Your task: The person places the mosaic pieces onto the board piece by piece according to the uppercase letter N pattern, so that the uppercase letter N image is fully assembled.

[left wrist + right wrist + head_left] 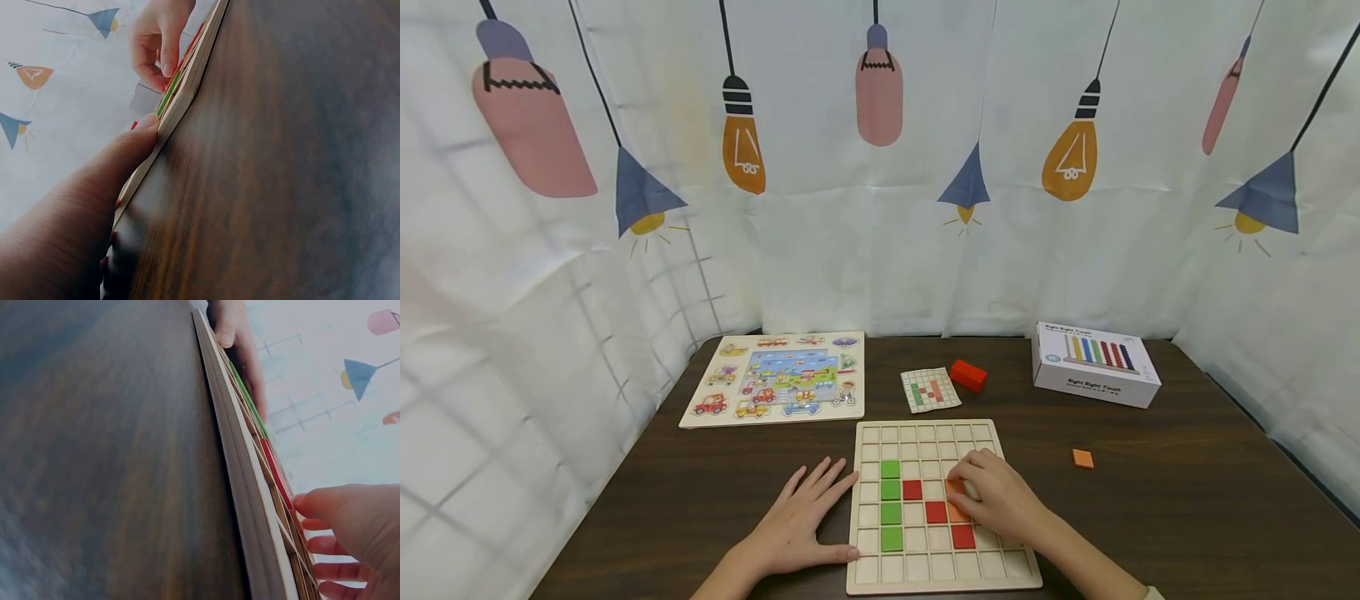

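Observation:
A wooden grid board [928, 568] lies on the dark table. Several green square tiles [891, 512] form a column in it, and three red tiles [936, 512] step diagonally down to the right. My left hand [805, 521] is spread flat beside the board, its thumb and a fingertip at the left edge. Over the board's right half, my right hand [996, 496] pinches an orange tile [954, 487] at a cell between thumb and fingertips. More orange shows just below, partly covered by the thumb. In the left wrist view, the right fingers [164, 59] bend down to the board's surface.
A small pattern card [931, 390] lies behind the board, with a red block [968, 376] beside it. One loose orange tile [1082, 459] is on the table to the right. A vehicle picture puzzle [703, 392] stands back left, a white toy box [1093, 383] back right.

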Action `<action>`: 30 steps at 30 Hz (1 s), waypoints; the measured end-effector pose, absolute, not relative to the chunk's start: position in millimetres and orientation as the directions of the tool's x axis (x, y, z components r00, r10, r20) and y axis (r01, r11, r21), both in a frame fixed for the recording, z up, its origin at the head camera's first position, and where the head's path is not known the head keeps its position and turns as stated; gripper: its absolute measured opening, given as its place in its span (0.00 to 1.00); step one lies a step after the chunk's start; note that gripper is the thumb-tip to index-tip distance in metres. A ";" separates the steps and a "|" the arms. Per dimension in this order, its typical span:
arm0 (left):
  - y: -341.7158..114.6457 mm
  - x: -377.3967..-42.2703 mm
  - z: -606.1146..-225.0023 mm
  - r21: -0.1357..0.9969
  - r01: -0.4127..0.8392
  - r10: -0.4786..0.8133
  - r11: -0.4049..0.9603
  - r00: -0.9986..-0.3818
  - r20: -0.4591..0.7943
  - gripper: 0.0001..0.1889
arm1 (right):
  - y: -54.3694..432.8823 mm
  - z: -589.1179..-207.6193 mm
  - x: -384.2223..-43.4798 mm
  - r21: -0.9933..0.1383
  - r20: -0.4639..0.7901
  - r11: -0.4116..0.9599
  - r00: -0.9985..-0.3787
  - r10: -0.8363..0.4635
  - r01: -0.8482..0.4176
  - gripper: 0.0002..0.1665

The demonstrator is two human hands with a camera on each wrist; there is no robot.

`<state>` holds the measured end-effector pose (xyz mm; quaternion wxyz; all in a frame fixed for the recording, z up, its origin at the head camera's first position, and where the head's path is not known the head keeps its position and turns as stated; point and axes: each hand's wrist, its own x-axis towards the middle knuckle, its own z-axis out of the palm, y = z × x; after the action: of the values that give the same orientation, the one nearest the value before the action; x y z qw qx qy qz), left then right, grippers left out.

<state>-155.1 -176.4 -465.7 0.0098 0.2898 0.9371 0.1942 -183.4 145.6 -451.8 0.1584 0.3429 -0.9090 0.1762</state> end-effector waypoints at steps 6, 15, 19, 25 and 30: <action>-176.9 -155.4 -465.4 0.375 0.536 0.548 0.756 -0.832 0.085 0.47 | 146.1 -452.4 -183.0 -0.218 0.419 0.696 -0.710 -0.566 -0.684 0.08; -177.8 -155.1 -465.5 0.379 0.532 0.547 0.757 -0.834 0.075 0.48 | 154.7 -450.0 -179.6 -0.223 0.426 0.703 -0.716 -0.553 -0.676 0.08; -178.0 -154.8 -465.7 0.380 0.533 0.549 0.756 -0.833 0.076 0.47 | 162.2 -448.3 -178.4 -0.230 0.420 0.719 -0.733 -0.535 -0.656 0.08; -178.0 -153.8 -465.8 0.386 0.538 0.551 0.750 -0.830 0.085 0.47 | 175.5 -444.5 -175.7 -0.247 0.419 0.752 -0.768 -0.485 -0.611 0.09; -177.7 -153.8 -465.9 0.387 0.537 0.551 0.749 -0.830 0.086 0.47 | 188.7 -443.0 -173.5 -0.258 0.419 0.776 -0.791 -0.446 -0.575 0.11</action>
<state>-153.8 -177.7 -465.9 0.0166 0.2910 0.9350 0.2019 -173.5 188.7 -443.0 0.1696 0.2754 -0.9271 0.1896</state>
